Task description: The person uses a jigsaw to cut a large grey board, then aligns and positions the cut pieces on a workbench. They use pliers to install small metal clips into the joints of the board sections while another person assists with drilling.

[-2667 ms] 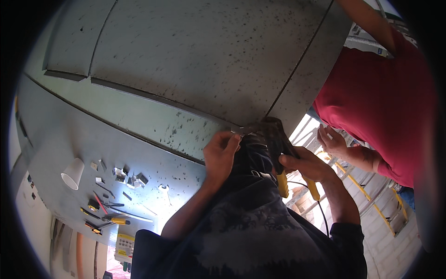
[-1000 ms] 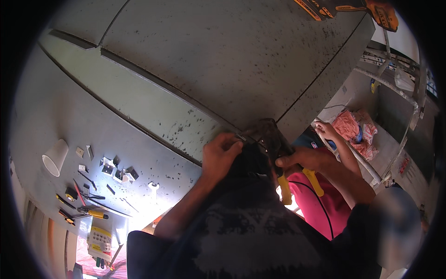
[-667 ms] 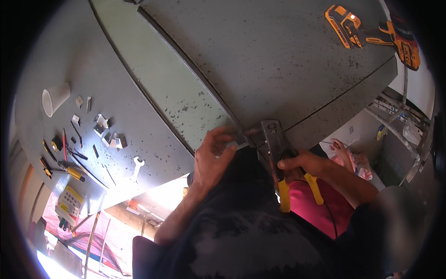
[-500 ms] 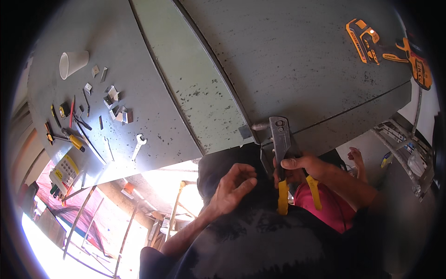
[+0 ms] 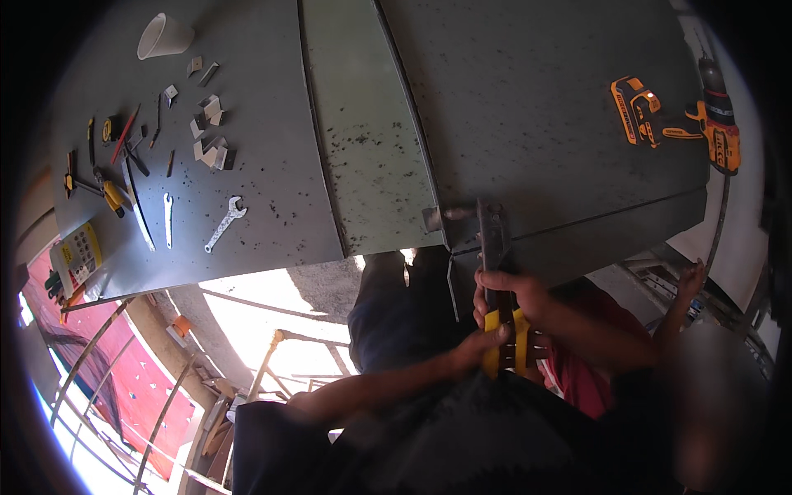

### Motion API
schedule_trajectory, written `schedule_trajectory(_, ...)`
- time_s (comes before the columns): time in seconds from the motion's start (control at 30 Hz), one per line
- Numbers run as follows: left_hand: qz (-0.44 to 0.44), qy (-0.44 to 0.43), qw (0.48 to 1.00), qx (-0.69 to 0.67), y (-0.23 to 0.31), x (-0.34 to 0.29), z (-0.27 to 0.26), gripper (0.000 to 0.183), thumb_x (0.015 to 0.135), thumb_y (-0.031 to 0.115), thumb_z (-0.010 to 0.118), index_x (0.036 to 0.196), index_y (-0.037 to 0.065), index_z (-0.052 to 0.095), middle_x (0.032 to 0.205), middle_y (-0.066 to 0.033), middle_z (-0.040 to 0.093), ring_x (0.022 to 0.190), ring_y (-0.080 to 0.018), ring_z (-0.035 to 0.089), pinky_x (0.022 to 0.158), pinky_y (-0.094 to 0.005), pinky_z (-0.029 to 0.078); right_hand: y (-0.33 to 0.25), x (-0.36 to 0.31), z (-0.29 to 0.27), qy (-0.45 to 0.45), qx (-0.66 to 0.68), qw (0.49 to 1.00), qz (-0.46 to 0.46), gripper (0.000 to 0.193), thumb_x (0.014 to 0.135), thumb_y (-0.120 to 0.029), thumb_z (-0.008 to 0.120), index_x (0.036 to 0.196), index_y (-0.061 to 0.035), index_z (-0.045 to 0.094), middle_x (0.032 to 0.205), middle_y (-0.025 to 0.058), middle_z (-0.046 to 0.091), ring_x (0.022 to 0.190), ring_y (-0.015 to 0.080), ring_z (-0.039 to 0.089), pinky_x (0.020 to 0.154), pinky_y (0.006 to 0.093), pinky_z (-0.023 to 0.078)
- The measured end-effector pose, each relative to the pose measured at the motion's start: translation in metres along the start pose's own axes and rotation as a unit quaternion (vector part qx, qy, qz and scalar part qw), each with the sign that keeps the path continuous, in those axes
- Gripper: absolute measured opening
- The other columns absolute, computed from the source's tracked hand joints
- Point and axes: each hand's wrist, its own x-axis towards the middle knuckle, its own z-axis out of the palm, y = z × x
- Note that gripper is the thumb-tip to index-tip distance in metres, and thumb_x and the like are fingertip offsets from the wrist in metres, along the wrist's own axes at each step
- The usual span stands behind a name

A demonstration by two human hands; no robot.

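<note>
A hand riveter [image 5: 493,231] with a dark metal head and yellow grips stands upright in front of me at the table's near edge. My right hand [image 5: 524,297] is wrapped round its upper body. My left hand [image 5: 481,340] is closed on the yellow handles, which lie close together. The riveter's nose points left, at a small dark metal bracket [image 5: 431,219] by the seam of the green strip [image 5: 367,165]. Whether the nose touches the bracket is hard to make out.
A grey panel table [image 5: 247,165] holds two wrenches [image 5: 224,224], metal brackets [image 5: 210,136], pliers [image 5: 111,194] and a white cup [image 5: 165,37] at left. At right lie a battery [image 5: 635,111] and a drill [image 5: 719,132]. Another person's hand [image 5: 691,280] shows at lower right.
My left hand has moved right and taken hold of the yellow handles, which have come together. The view has shifted, and the riveter stays near the seam.
</note>
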Motion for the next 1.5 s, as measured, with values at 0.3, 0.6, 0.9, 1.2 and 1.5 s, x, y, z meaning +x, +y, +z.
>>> schedule_trajectory(0.3, 0.016, 0.104, 0.983, 0.153, -0.005, 0.004, -0.004, 0.055, 0.1, 0.054, 0.055, 0.124, 0.004, 0.049, 0.104, -0.0113, 0.063, 0.089, -0.0231, 0.067, 0.082, -0.039, 0.057, 0.008, 0.003, 0.015, 0.1, -0.218, 0.965, -0.105, 0.04, 0.096, -0.043, 0.065, 0.092, -0.0035, 0.058, 0.069, 0.0078, 0.06, 0.058, 0.0204, 0.062, 0.054, 0.0356, 0.053)
schedule_trajectory(0.6, 0.109, 0.296, 0.871, 0.378, 0.009, -0.02, 0.028, 0.057, 0.1, 0.054, 0.055, 0.118, 0.0, 0.049, 0.089, -0.0133, 0.066, 0.083, -0.0181, 0.069, 0.072, -0.034, 0.056, -0.016, 0.0, -0.004, 0.058, -0.464, 0.875, -0.126, 0.078, 0.085, -0.079, 0.053, 0.091, -0.0022, 0.061, 0.07, 0.0035, 0.055, 0.062, 0.0124, 0.058, 0.05, 0.0286, 0.045)
schedule_trajectory(0.9, 0.103, 0.304, 0.896, 0.307, 0.01, -0.025, 0.039, 0.041, 0.1, 0.043, 0.06, 0.104, 0.005, 0.045, 0.061, -0.0038, 0.057, 0.049, -0.0144, 0.059, 0.047, -0.0286, 0.048, -0.081, -0.054, -0.011, 0.082, -0.358, 0.93, 0.023, 0.054, 0.097, -0.058, 0.059, 0.091, -0.0038, 0.057, 0.055, 0.0, 0.046, 0.04, 0.0069, 0.042, 0.037, 0.0227, 0.034)
schedule_trajectory(1.2, 0.116, 0.228, 0.957, 0.138, -0.006, -0.011, 0.026, 0.052, 0.098, 0.043, 0.064, 0.124, 0.007, 0.037, 0.105, -0.0129, 0.057, 0.09, -0.0236, 0.064, 0.072, -0.0405, 0.059, -0.022, -0.039, 0.008, 0.166, -0.104, 0.979, -0.052, 0.051, 0.099, -0.057, 0.054, 0.089, -0.0068, 0.056, 0.057, 0.001, 0.049, 0.038, 0.011, 0.043, 0.037, 0.0247, 0.035)
schedule_trajectory(1.5, 0.149, 0.177, 0.958, 0.169, -0.005, -0.01, 0.013, 0.099, 0.091, 0.05, 0.071, 0.154, 0.015, 0.004, 0.147, -0.0197, 0.033, 0.132, -0.0372, 0.046, 0.095, -0.0571, 0.055, -0.006, -0.022, 0.007, -0.051, -0.036, 0.998, -0.029, 0.036, 0.092, -0.019, 0.067, 0.123, -0.0044, 0.055, 0.107, 0.0108, 0.063, 0.098, 0.0246, 0.064, 0.087, 0.0334, 0.053)
